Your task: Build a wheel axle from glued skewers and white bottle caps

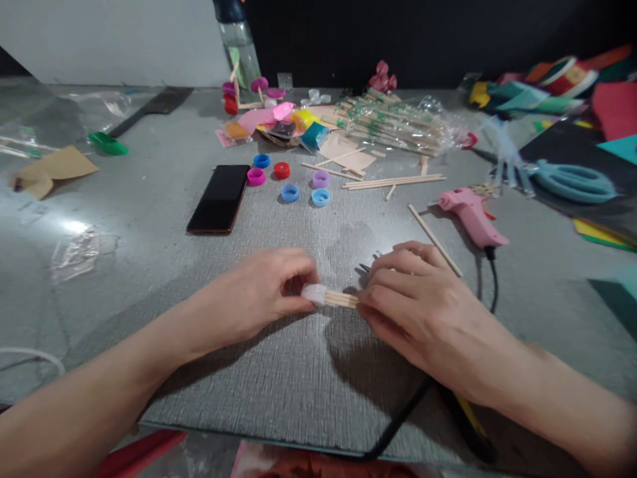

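My left hand [279, 282] pinches a white bottle cap [314, 294] between thumb and fingers. From the cap a short bundle of wooden sticks [341, 299] runs right into the fingers of my right hand [413, 292], which are closed around the far end. That end is hidden by the hand. Metal tips [365, 267] of some tool poke out behind the right fingers. A single wooden stick [435, 240] lies just beyond the right hand. Farther off lie several coloured bottle caps [290, 193] in blue, red, pink and purple.
A black phone [219, 199] lies left of the caps. At the right sit a pink glue gun [472, 216] with a black cord and blue-handled scissors [574, 181]. Behind are bagged skewers [398, 123] and a water bottle [241, 53]. A yellow-black cutter [470, 425] lies near the front edge.
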Motion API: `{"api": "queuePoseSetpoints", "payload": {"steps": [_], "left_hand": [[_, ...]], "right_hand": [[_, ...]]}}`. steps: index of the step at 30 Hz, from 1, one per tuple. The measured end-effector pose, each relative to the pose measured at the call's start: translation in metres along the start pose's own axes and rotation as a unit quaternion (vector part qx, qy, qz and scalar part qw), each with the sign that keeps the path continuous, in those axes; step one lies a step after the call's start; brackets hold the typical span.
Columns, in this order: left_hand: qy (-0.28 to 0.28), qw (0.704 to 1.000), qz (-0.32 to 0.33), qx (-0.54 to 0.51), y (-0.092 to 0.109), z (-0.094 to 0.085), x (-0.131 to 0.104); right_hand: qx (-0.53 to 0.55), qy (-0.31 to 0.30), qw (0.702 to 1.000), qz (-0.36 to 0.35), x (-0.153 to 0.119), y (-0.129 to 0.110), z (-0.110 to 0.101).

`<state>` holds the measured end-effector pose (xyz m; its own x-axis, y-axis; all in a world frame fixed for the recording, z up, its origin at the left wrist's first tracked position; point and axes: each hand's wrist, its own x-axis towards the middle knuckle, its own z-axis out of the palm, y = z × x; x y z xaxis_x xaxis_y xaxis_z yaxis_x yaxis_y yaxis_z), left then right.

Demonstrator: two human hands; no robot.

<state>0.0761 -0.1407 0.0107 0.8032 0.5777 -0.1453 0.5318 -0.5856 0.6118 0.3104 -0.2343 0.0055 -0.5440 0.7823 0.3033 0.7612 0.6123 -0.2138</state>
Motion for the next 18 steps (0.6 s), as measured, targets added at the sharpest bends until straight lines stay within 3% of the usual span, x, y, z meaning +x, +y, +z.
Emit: {"api": "queuePoseSetpoints", "payload": {"steps": [18], "left_hand": [[0.012,0.999,0.017,0.04,0.002,0.003,-0.0006]], "right_hand": [[-0.022,0.0,1.0,-0.006,0.0046,-0.0016,-0.0004]]}}
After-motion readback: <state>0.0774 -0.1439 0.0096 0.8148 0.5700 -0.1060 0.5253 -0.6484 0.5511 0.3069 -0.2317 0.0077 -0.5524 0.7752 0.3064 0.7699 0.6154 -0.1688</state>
